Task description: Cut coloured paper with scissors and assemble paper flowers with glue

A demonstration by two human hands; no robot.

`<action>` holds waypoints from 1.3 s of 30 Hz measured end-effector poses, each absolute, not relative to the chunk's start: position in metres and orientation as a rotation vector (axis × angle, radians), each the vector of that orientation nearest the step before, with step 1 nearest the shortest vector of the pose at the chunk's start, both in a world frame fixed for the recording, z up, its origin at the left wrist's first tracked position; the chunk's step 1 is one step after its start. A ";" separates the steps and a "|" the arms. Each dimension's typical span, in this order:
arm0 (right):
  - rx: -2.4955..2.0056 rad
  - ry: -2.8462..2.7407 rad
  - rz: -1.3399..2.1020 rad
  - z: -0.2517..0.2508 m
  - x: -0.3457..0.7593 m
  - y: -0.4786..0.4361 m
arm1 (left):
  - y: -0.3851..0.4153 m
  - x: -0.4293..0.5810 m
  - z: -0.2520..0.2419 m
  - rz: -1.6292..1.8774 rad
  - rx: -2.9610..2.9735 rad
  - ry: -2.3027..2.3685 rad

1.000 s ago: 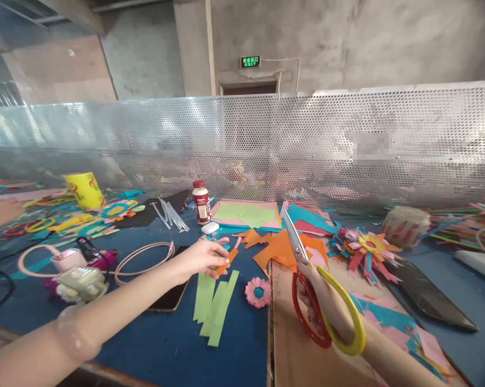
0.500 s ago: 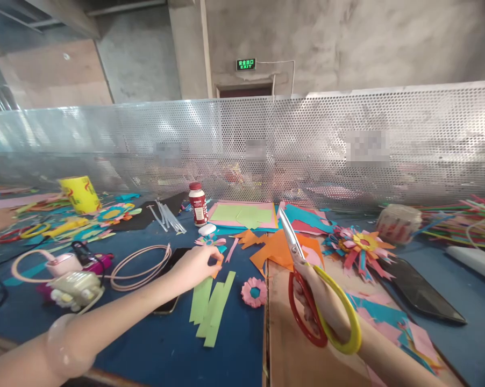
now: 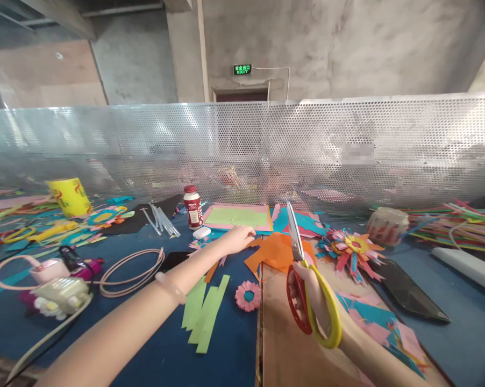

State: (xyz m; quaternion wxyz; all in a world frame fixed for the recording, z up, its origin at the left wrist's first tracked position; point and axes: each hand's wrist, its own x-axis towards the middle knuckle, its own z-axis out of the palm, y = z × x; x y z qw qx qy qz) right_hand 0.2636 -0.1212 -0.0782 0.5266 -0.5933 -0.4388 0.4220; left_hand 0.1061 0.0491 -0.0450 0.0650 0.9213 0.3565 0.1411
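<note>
My left hand (image 3: 240, 238) reaches forward over the blue table, fingers stretched out low onto the near edge of the orange paper scraps (image 3: 272, 251). It grips nothing that I can see. A short orange strip (image 3: 211, 271) lies under my forearm beside several green paper strips (image 3: 204, 309). My right hand (image 3: 315, 303) is closed round the red and yellow handles of the scissors (image 3: 296, 243). Their closed blades point up and away above the cardboard board (image 3: 286, 349). A small pink paper rosette (image 3: 248, 295) lies between my two arms.
Green and pink sheets (image 3: 237, 216), a red-capped bottle (image 3: 193, 207) and a perforated metal screen (image 3: 242, 150) stand behind. A paper flower (image 3: 349, 247), a black phone (image 3: 407, 293) and a tape roll (image 3: 387, 226) are to the right. Pink rings (image 3: 132, 264), a glue gun (image 3: 61, 295) and a yellow roll (image 3: 69, 197) are to the left.
My left hand has let go of the orange strip, now lying by the green strips, and moved forward and right to the orange scraps. The scissors stay held upright.
</note>
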 end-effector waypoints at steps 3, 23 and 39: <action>-1.442 -1.083 0.978 -0.081 0.264 -0.121 | 0.067 0.120 -0.045 0.366 2.740 1.041; -1.389 -1.266 0.712 -0.077 0.272 -0.125 | 0.076 0.131 -0.006 0.783 2.213 0.784; -1.602 -1.302 0.797 -0.057 0.263 -0.134 | 0.032 0.104 0.065 1.516 1.883 0.551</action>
